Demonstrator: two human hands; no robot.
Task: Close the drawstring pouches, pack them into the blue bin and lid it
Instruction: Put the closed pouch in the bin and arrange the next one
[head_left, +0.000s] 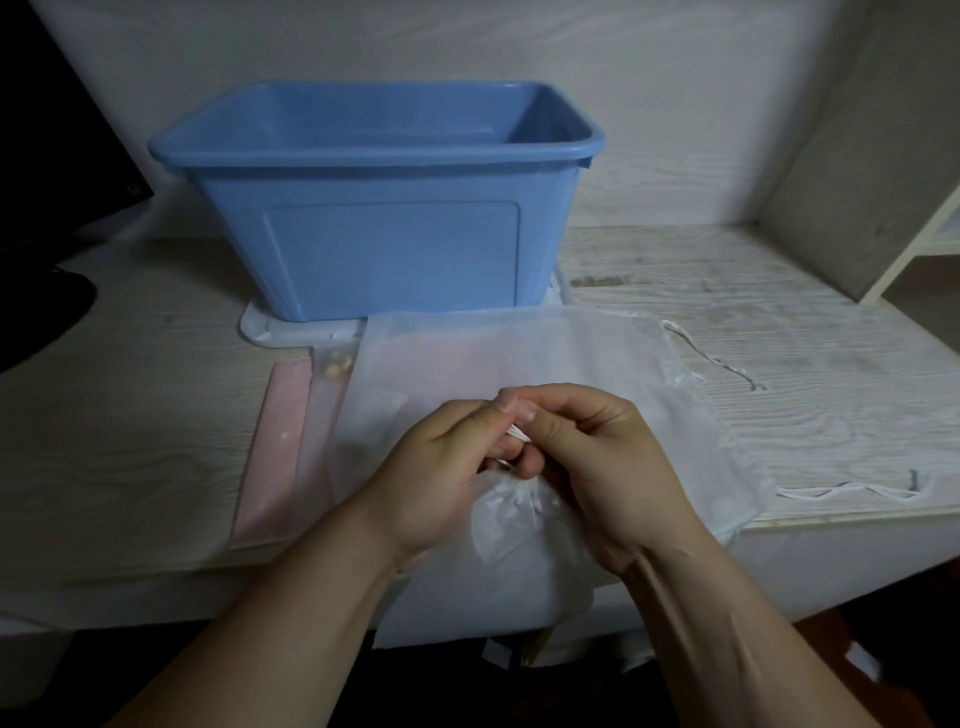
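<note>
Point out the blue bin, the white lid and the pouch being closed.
blue bin (389, 249): head view, front wall panel.
white lid (262, 326): head view, corner sticking out under the bin.
pouch (511, 517): head view, gathered neck.

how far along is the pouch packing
Done: nothing visibly packed; no pouch shows in the blue bin, though its floor is hidden. In hand: left hand and right hand pinch the white drawstring of a gathered pouch at the table's near edge. To do: the flat white pouch with loose cords, the pink pouch beside it, then the white lid, now under the bin.
</note>
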